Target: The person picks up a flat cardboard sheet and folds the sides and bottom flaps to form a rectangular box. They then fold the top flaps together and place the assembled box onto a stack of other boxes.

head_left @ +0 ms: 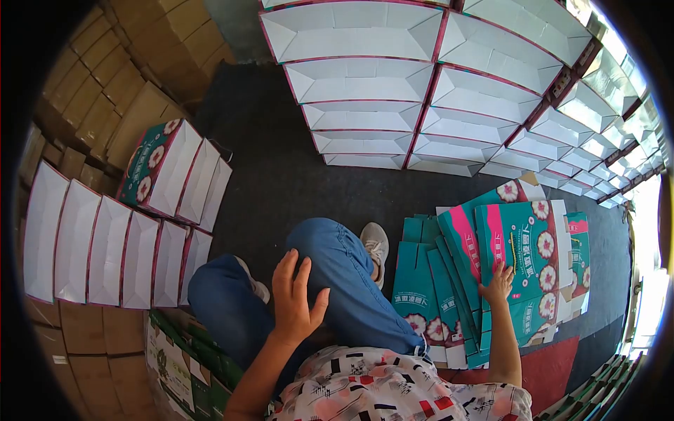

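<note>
My left hand [300, 296] hovers over my raised knee, its fingers apart and nothing in it. On the right, my right hand [498, 284] lies with fingers spread on the top flattened carton [523, 235]. That carton is teal with a pink band and round pink-and-white pictures, and a thin yellow strip shows just beyond my fingertips. Under and beside it spreads a pile of similar flat cartons [421, 277], overlapping at different angles. Whether my fingertips hold the carton's edge is hidden; the palm rests on its surface.
Ahead and to the right rise stacked cartons [358, 31] with white hollow insides facing me. More set-up cartons [105, 245] stand in a row at left, one group [168, 168] on top. Brown boxes [98, 84] line the left wall. Green cartons [175, 361] sit beside my left leg.
</note>
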`<state>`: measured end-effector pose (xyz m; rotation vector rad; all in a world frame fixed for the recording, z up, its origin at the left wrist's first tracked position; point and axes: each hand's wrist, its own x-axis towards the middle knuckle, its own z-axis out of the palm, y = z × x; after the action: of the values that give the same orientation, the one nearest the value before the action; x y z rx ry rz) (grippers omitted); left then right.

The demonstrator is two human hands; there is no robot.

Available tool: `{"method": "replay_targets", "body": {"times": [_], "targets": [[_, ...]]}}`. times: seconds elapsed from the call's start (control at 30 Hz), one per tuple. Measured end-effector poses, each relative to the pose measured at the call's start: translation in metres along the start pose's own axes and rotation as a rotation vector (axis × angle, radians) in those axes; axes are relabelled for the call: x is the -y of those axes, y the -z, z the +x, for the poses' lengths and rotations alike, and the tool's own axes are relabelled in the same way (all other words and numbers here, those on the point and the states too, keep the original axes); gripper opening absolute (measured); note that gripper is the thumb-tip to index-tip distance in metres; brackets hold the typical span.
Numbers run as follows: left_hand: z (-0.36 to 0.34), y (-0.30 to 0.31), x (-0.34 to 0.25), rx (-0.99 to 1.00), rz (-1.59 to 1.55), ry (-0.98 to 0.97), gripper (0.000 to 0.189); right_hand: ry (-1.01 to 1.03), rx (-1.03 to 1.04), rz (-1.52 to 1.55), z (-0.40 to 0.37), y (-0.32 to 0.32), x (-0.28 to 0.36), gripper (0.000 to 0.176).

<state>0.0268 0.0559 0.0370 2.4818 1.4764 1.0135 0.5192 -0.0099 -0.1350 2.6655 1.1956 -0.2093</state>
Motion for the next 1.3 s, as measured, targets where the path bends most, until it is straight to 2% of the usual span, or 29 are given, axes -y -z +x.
{"method": "replay_targets", "body": {"times": [0.1, 0.2, 0.4, 0.6, 0.73, 0.83, 0.93, 1.03, 1.13, 1.17, 1.3], "targets": [[0.001, -0.004, -0.004, 0.013, 0.064, -0.024, 0.056, 0.023, 0.068, -0.051, 0.008, 0.000, 0.005, 0.111], [0.002, -0.007, -0.005, 0.021, 0.085, -0.041, 0.057, 0.032, 0.043, -0.012, 0.008, -0.004, 0.010, 0.106], [0.000, -0.010, -0.001, 0.006, 0.074, -0.047, 0.057, 0.157, 0.054, 0.137, -0.001, 0.018, -0.007, 0.089], [-0.003, -0.010, 0.002, -0.008, 0.039, -0.052, 0.058, 0.324, -0.106, 0.086, -0.036, -0.013, -0.035, 0.071], [-0.002, -0.010, 0.000, -0.018, 0.023, -0.052, 0.058, 0.352, -0.092, 0.109, -0.044, -0.017, -0.041, 0.076], [-0.005, -0.012, 0.002, -0.026, -0.003, -0.046, 0.058, 0.319, 0.014, 0.131, -0.042, -0.002, -0.040, 0.080], [-0.011, -0.016, 0.007, -0.059, -0.037, -0.031, 0.058, 0.413, -0.021, 0.070, -0.031, -0.011, -0.052, 0.077], [-0.022, -0.022, 0.010, -0.094, -0.113, 0.051, 0.058, 0.380, -0.004, 0.018, -0.033, 0.003, -0.047, 0.067], [-0.029, -0.028, 0.013, -0.138, -0.190, 0.131, 0.058, 0.362, -0.104, 0.012, -0.037, 0.010, -0.043, 0.056], [-0.029, -0.028, 0.015, -0.133, -0.189, 0.144, 0.057, 0.341, -0.224, -0.021, -0.040, 0.004, -0.041, 0.047], [-0.031, -0.024, 0.017, -0.101, -0.210, 0.215, 0.058, 0.237, -0.423, 0.034, -0.053, 0.006, -0.053, 0.043]]}}
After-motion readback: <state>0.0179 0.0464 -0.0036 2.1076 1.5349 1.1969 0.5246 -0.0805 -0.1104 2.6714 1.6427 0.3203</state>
